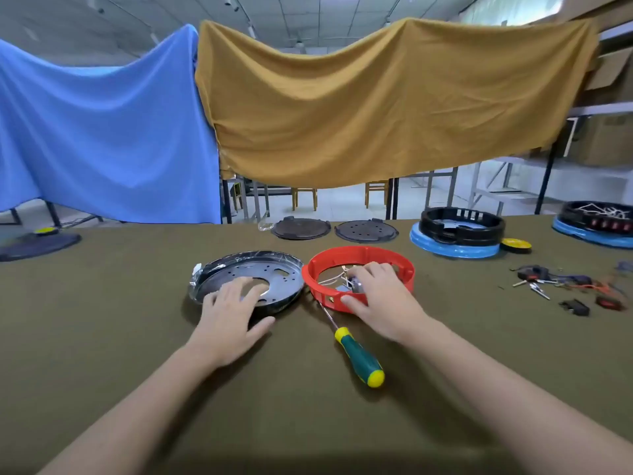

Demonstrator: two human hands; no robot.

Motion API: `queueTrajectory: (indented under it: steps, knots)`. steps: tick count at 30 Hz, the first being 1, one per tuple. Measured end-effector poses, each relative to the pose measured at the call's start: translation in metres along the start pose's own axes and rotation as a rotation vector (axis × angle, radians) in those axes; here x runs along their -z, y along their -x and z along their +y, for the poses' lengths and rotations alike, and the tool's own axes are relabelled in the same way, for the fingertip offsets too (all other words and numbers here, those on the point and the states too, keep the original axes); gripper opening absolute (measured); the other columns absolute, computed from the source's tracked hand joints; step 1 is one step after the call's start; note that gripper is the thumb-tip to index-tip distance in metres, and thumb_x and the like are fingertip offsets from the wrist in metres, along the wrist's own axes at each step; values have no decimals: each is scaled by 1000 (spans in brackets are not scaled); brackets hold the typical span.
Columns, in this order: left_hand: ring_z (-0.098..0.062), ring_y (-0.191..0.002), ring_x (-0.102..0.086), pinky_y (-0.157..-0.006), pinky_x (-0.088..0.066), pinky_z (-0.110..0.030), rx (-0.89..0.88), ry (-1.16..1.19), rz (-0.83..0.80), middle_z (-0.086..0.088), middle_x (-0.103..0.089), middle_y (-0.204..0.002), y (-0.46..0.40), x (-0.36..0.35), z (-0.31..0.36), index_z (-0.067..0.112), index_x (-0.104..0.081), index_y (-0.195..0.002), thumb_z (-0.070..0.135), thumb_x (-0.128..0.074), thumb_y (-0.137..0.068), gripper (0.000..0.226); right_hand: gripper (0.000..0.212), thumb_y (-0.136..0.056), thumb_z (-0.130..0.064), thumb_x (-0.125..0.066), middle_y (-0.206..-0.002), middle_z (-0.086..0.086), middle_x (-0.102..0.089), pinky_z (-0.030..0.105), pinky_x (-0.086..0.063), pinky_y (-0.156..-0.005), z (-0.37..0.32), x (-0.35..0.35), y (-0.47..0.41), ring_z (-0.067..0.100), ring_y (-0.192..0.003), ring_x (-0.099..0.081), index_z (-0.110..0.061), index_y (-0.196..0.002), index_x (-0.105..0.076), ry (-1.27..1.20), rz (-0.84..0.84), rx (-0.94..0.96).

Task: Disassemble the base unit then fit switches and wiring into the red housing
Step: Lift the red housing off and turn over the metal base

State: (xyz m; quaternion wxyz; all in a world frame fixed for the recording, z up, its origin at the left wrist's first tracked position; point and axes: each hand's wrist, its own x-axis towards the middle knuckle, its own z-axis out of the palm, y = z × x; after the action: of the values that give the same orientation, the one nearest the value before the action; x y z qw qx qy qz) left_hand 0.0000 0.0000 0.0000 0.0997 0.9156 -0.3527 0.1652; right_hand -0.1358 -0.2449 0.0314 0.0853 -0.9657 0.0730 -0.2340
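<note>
— Red plastic first: our red housing (pixel 359 255) sits on the olive cloth of the table (pixel 137 337), just right of the black metal plate (pixel 250 272), the two rims almost touching. Why do we have them side by side?

— We judge the plate is the base already taken off, so we park it close and keep the ring in front of us for fitting. Our left hand (pixel 229 313) lies flat on the plate's near edge with fingers spread and straight, pinning it rather than gripping.

— And our right hand (pixel 373 296)?

— It straddles the near wall of the housing: the thumb presses the outside of the red rim, the fingers curl over into the ring, closed around a small grey part among the pale wires (pixel 330 277). Whether that part is a switch, we cannot tell.

— So the housing wall lies between thumb and fingers?

— Yes, clamped there. The screwdriver (pixel 356 354) lies loose, its tip under the red rim, handle toward us. More switches and leads (pixel 561 284) wait well apart on the right.
</note>
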Motion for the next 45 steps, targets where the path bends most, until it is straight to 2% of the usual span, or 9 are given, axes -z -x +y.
queueTrajectory:
  steps: [4, 8, 18, 24, 29, 31, 34, 40, 45]
  knots:
    - [-14, -112, -49, -96, -34, -33, -62, 31, 65, 10, -52, -117, -22, -26, -1, 31, -59, -124, 51, -52, -96, 35, 37, -93, -45, -57, -114, 4, -54, 37, -43, -92, 2, -35, -10, 26, -109, -48, -17, -116, -61, 171, 18, 162]
    - [-19, -80, -54, -70, -45, -34, -138, 86, 146, 7, -55, -83, -24, -31, -9, 20, -69, -96, 35, -63, -95, 16, 20, -79, -26, -78, -97, 6, -57, 42, -50, -70, 10, -42, -12, 30, -88, -54, -12, -86, -67, 100, 256, 134]
    - [-14, -78, -53, -68, -46, -36, 6, 332, 430, 8, -54, -80, -18, -10, -5, 16, -56, -87, 26, -55, -99, 15, 7, -87, -6, -69, -100, 12, -57, 48, -52, -58, 12, -22, -15, 29, -63, -54, -3, -92, -65, -18, 400, 139]
    - [-9, -62, -49, -56, -36, -18, 203, 645, 726, 9, -49, -65, -16, 5, -18, 30, -44, -82, 38, -35, -105, 26, 6, -89, -3, -64, -100, 3, -50, 34, -50, -65, -3, -8, -32, 22, -77, -53, -4, -95, -63, -193, 491, 208]
    - [5, -76, -57, -77, -48, -20, 500, 1364, 994, 24, -64, -78, -30, 20, -29, 33, -60, -85, 34, -41, -106, 29, 6, -87, -2, -64, -97, -2, -45, 18, -41, -75, -3, -23, -28, 9, -81, -43, -2, -93, -63, -272, 571, 171]
    - [-4, -91, -68, -90, -52, -30, 655, 1705, 958, 17, -74, -92, -35, 20, -35, 25, -67, -97, 36, -45, -105, 26, 7, -89, -8, -60, -98, -2, -46, 26, -44, -73, 4, -26, -25, 13, -82, -45, -4, -93, -63, -278, 564, 154]
    - [-11, -85, -75, -86, -56, -39, 843, 1940, 835, 10, -78, -91, -36, 20, -40, 22, -70, -104, 46, -50, -101, 31, 8, -86, 1, -66, -96, -1, -47, 22, -40, -71, 9, -25, -23, 11, -82, -44, -3, -93, -63, -291, 567, 119]
    - [-19, -103, -72, -91, -55, -43, 683, 1888, 752, 4, -76, -107, -34, 18, -36, 23, -71, -113, 58, -51, -96, 44, 10, -85, 1, -67, -96, 0, -48, 30, -43, -62, 14, -25, -22, 10, -78, -45, -2, -94, -64, -258, 575, 77]
    - [-9, -96, -69, -94, -53, -37, 474, 1501, 879, 10, -75, -99, -34, 20, -30, 26, -67, -98, 37, -60, -98, 13, 23, -71, 13, -78, -90, 11, -59, 36, -41, -67, 11, -27, -23, 24, -73, -49, 0, -88, -71, 49, 611, 246]
